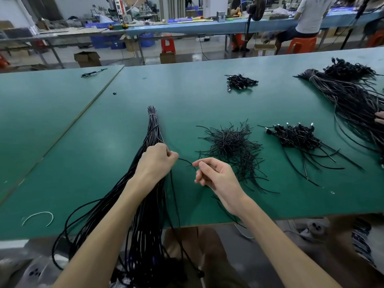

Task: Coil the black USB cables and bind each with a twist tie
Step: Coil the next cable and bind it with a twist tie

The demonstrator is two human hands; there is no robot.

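A long bundle of black USB cables (152, 129) lies on the green table (83, 125), tied near its far tip and hanging off the front edge. My left hand (155, 161) sits on the bundle and pinches one thin cable end (186, 161) that curves to the right. My right hand (214, 175) hovers just right of that end, thumb and forefinger close together, and whether it holds anything I cannot tell. A heap of black twist ties (230, 146) lies right of my hands. Coiled, bound cables (295, 134) rest further right.
A small pile of coiled cables (241, 81) lies at the back, and a large cable bundle (349, 96) at the far right, with another person's fingers (379, 118) on it. A white tie (38, 217) lies near the front left edge. A seam (87, 109) divides the table.
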